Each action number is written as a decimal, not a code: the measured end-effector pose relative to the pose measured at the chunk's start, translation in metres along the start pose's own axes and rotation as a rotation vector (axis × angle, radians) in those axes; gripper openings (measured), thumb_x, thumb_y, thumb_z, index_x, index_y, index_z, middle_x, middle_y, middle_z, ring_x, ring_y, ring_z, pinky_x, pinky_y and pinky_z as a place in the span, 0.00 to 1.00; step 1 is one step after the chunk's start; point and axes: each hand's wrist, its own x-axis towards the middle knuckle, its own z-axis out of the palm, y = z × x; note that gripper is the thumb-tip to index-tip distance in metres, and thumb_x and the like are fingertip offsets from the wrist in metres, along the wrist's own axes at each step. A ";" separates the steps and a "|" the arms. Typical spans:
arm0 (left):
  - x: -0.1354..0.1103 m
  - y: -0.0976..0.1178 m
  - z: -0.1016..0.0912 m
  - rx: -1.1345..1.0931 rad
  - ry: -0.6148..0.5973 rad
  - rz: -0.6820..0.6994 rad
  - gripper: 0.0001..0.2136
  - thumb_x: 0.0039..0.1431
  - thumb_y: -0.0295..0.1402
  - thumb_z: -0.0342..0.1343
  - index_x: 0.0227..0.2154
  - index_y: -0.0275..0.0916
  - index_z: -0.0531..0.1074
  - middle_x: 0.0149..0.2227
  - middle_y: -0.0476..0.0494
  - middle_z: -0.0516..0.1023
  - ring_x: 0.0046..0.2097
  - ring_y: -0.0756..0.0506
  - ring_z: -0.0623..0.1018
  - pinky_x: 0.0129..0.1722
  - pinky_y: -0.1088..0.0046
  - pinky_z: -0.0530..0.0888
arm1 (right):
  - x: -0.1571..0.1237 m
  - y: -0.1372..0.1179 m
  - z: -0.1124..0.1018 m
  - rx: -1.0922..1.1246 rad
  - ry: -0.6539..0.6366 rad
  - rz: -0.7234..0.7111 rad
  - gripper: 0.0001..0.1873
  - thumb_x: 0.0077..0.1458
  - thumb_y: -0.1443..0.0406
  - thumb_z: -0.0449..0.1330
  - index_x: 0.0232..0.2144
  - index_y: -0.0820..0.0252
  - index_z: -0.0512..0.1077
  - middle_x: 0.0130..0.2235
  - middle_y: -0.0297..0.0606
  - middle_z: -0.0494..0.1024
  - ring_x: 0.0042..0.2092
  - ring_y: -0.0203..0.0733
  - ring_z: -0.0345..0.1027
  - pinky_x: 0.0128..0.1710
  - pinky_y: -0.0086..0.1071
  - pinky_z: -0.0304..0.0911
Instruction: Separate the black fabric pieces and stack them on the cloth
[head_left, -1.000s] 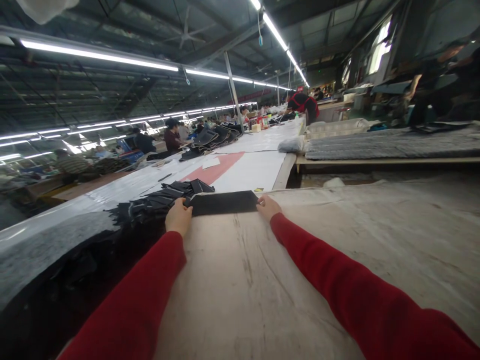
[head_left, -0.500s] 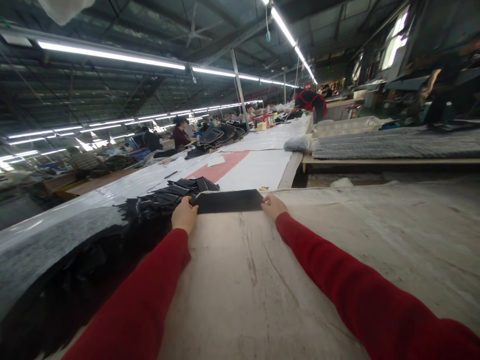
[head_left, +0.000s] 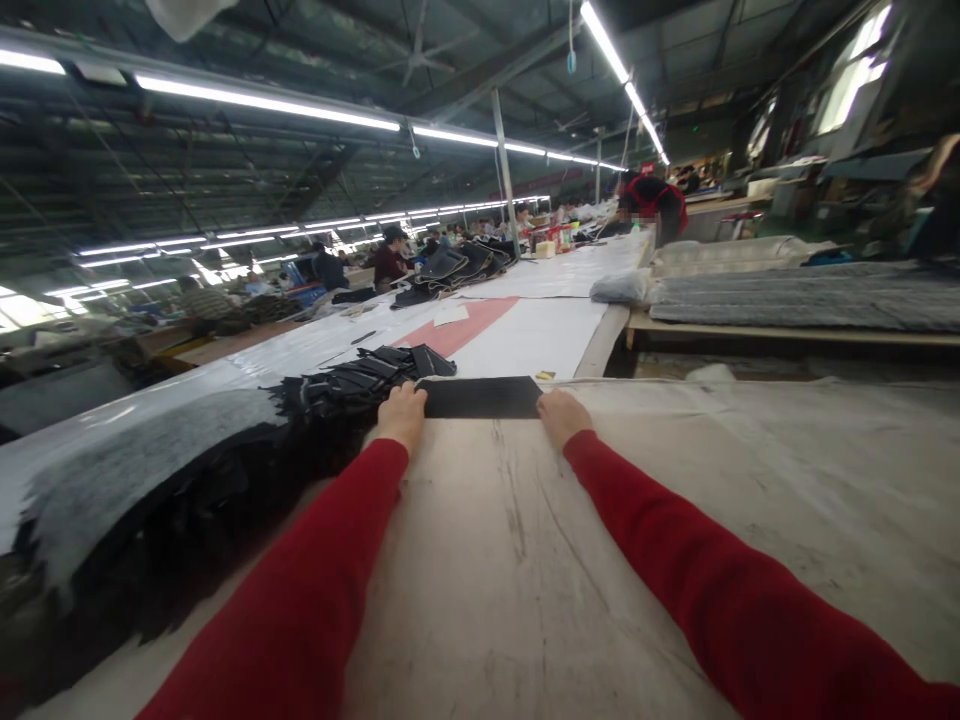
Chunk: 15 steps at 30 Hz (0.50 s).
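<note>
A flat black fabric piece [head_left: 481,397] lies at the far edge of a beige cloth-covered table [head_left: 675,520]. My left hand [head_left: 401,416] is closed on its left end, and my right hand [head_left: 562,415] is closed on its right end. Both arms are stretched forward in red sleeves. Just left of my left hand, a pile of similar black cut pieces [head_left: 360,378] is fanned out, touching the held piece's left end.
A grey felt-like layer over dark fabric [head_left: 127,490] spreads along the left. Beyond lies a long white table with a pink sheet [head_left: 457,330] and dark bundles [head_left: 450,268]. Grey material [head_left: 795,298] is stacked on a bench at right. Other people work in the distance.
The view has shifted a little, so hands and fabric sit further right in frame. Both hands keep hold of the black piece's ends; it looks slightly narrower between them.
</note>
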 end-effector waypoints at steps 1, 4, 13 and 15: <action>-0.001 0.000 -0.001 0.010 -0.012 0.002 0.11 0.54 0.25 0.40 0.32 0.39 0.68 0.41 0.38 0.65 0.46 0.41 0.63 0.37 0.67 0.66 | -0.001 0.000 0.000 -0.015 -0.004 -0.012 0.10 0.52 0.67 0.48 0.30 0.61 0.70 0.36 0.42 0.68 0.41 0.41 0.59 0.39 0.32 0.52; -0.007 -0.002 -0.005 0.029 -0.047 -0.002 0.09 0.55 0.26 0.42 0.33 0.36 0.67 0.41 0.40 0.66 0.46 0.42 0.64 0.39 0.64 0.66 | -0.003 0.001 -0.002 -0.043 -0.022 -0.036 0.11 0.52 0.65 0.49 0.31 0.60 0.71 0.35 0.43 0.68 0.40 0.42 0.60 0.39 0.33 0.53; -0.066 -0.019 -0.048 -0.027 -0.070 0.011 0.09 0.54 0.30 0.46 0.36 0.36 0.68 0.43 0.40 0.66 0.46 0.43 0.64 0.42 0.61 0.65 | -0.007 0.018 0.001 -0.200 -0.053 -0.183 0.16 0.49 0.64 0.49 0.40 0.55 0.70 0.37 0.47 0.69 0.39 0.49 0.63 0.34 0.40 0.55; -0.097 -0.028 -0.063 -0.061 -0.055 0.033 0.10 0.54 0.30 0.46 0.38 0.38 0.68 0.44 0.41 0.66 0.46 0.43 0.64 0.42 0.63 0.65 | -0.007 0.024 0.007 -0.162 -0.023 -0.234 0.15 0.47 0.65 0.49 0.37 0.56 0.71 0.36 0.51 0.68 0.38 0.52 0.62 0.33 0.43 0.53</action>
